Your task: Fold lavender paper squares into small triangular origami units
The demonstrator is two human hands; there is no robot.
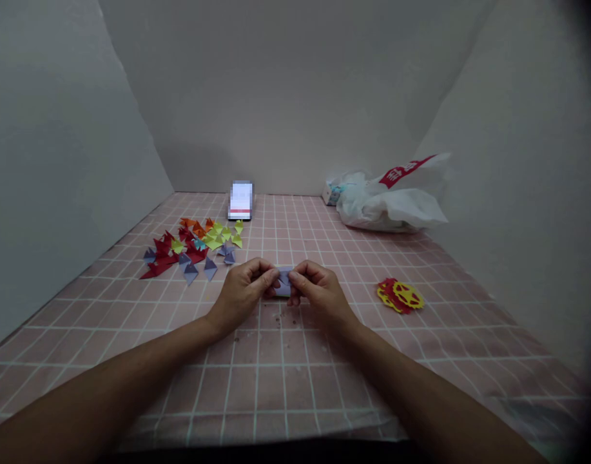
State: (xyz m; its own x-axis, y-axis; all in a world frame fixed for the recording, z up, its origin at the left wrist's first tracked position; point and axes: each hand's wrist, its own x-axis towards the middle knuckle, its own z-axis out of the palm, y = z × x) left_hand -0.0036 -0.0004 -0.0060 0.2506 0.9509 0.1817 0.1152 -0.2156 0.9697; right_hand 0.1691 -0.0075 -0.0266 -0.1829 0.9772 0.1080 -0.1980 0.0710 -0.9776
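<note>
Bare forearms nearest; left hand and right hand pinch small lilac folded-paper piece at opposite sides, thumbs uppermost. Paper lies between fingertips; likely light, thin, crisp, easily creased or torn: best held by side edges, gently.

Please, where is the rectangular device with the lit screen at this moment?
In the head view, the device is left of centre near the pale back wall, just beyond the yellow-green folded paper pieces and well beyond the left hand.
</note>
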